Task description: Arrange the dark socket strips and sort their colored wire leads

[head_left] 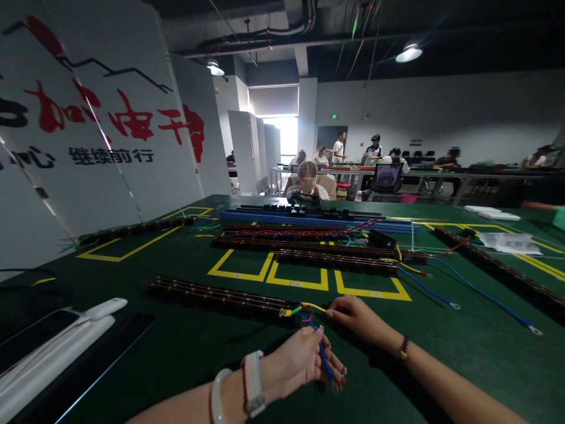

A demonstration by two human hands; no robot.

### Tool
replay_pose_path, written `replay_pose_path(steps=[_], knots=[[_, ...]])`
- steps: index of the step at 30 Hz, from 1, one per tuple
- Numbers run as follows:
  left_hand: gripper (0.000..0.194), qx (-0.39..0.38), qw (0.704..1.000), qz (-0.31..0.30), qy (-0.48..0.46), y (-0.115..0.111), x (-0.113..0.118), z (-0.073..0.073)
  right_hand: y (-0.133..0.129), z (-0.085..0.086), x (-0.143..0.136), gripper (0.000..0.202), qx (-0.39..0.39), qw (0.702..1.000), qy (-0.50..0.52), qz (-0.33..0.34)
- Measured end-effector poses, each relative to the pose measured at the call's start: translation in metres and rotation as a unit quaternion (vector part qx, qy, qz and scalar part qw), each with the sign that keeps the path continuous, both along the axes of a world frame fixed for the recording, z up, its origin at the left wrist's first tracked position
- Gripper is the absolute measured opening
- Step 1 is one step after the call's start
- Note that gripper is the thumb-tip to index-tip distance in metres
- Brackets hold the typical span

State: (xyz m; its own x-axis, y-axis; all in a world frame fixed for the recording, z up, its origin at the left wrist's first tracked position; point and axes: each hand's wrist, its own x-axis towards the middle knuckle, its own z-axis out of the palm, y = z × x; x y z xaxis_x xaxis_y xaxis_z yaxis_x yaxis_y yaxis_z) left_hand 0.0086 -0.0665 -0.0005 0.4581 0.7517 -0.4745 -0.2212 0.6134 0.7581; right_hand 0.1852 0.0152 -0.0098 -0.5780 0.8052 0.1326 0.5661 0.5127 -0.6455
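My left hand [300, 360], palm partly turned up, has a blue wire [325, 359] under its thumb and across its fingers. With thumb and fingertips my right hand [353, 317] pinches the end of a yellow wire [314, 307]. Both wires come from the right end of a long dark strip [216, 297] with thin copper-coloured lines, lying on the green table [185, 353]. At that same end a ring terminal with a yellow sleeve [289, 312] sticks out, beside a short pink-red wire. The far tip of the blue wire is hard to make out near my left fingers.
More dark strips [335, 259] with loose coloured wires lie beyond, across yellow tape outlines [238, 275]. A blue rail [260, 219] stands at the back. White and black objects [66, 347] lie at left, a plastic bag [509, 242] at right. A person [309, 182] sits opposite.
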Motion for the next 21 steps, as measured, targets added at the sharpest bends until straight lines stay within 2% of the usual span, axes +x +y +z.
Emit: replay_pose_path(steps=[4, 7, 10, 13, 15, 18, 21], knots=[[0.031, 0.027, 0.987, -0.113, 0.115, 0.010, -0.015, 0.005, 0.003, -0.004, 0.002, 0.036, -0.006, 1.000, 0.008, 0.005], [0.036, 0.073, 0.952, -0.224, 0.196, 0.023, -0.029, 0.007, 0.006, -0.007, 0.002, 0.035, -0.006, 1.000, 0.007, 0.002], [0.037, 0.099, 0.918, -0.301, 0.236, 0.035, -0.041, 0.008, 0.007, -0.008, 0.002, 0.034, 0.003, 1.000, 0.009, 0.004], [0.034, 0.107, 0.892, -0.340, 0.278, 0.042, -0.050, 0.005, 0.007, -0.008, 0.003, 0.034, 0.004, 1.000, 0.006, 0.004], [0.035, 0.104, 0.884, -0.353, 0.287, 0.044, -0.054, 0.002, 0.006, -0.007, 0.003, 0.033, 0.000, 1.000, 0.005, 0.004], [0.041, 0.121, 0.883, -0.380, 0.246, 0.044, -0.057, -0.001, 0.006, -0.006, 0.002, 0.033, -0.011, 1.000, 0.011, 0.009], [0.044, 0.146, 0.871, -0.417, 0.212, 0.044, -0.057, 0.003, 0.006, -0.005, 0.003, 0.033, -0.015, 1.000, 0.009, 0.010]])
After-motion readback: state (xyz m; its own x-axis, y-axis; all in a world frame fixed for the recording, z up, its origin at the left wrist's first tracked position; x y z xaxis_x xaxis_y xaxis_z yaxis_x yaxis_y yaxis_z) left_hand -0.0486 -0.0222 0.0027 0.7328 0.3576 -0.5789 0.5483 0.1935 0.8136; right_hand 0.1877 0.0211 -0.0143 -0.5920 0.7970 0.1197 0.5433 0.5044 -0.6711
